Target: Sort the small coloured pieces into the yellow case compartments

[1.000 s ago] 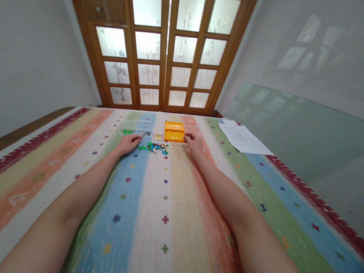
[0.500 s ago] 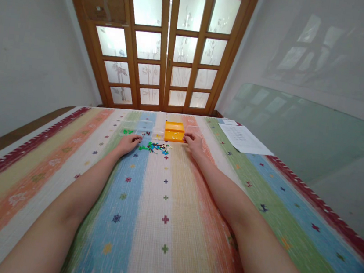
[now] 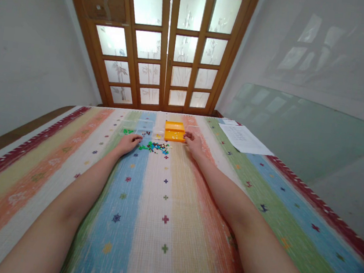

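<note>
A loose pile of small green, blue, dark and pale pieces (image 3: pixel 154 147) lies on the cloth between my hands. My left hand (image 3: pixel 130 143) rests at the left end of this pile, its fingers curled and pressed together. Whatever they may hold is too small to make out. Behind the pile stands an orange box (image 3: pixel 174 134), open at the top, with a few pale bits in its front part. At the box's right edge is my right hand (image 3: pixel 193 143), thumb and fingers pinched. I cannot tell what is between them.
Left of the orange box are clear compartments holding green pieces (image 3: pixel 128 131), dark pieces (image 3: pixel 146 133) and yellow pieces (image 3: pixel 158 136). A striped cloth (image 3: pixel 162 231) covers the table. Printed paper sheets (image 3: pixel 244 138) lie at the right back, before a wooden glazed door (image 3: pixel 169 46).
</note>
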Demonstrator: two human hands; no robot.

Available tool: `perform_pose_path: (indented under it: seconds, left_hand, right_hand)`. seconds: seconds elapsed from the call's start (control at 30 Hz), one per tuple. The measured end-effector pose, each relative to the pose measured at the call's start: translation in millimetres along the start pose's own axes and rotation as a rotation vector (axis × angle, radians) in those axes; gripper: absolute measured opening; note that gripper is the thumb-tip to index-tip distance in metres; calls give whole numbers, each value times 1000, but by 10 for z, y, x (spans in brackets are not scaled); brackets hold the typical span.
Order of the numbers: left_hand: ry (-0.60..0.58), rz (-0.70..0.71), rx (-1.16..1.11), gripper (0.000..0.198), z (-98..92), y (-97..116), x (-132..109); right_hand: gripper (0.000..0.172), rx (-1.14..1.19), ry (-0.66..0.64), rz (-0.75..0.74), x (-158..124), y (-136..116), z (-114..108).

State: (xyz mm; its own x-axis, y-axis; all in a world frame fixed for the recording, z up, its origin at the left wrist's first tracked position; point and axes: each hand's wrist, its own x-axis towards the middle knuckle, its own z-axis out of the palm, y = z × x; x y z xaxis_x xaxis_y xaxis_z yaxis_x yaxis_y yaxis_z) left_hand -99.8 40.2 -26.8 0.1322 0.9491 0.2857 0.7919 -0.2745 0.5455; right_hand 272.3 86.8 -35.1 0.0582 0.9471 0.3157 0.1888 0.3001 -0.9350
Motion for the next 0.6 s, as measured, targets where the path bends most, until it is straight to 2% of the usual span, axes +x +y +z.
perform_pose_path:
  seconds: [0.2, 0.4, 0.6]
  left_hand:
    - [8, -3, -2, 34, -1, 0, -9]
    - [-3, 20, 29, 36, 5, -14, -8]
    - [-19, 32, 61, 36, -7, 31, -21]
  right_hand:
    - [29, -228, -14, -104, -87, -60, 7]
    - [26, -508, -257, -266, -260, -188, 51]
    - [32, -663, -485, -439, -345, -246, 129]
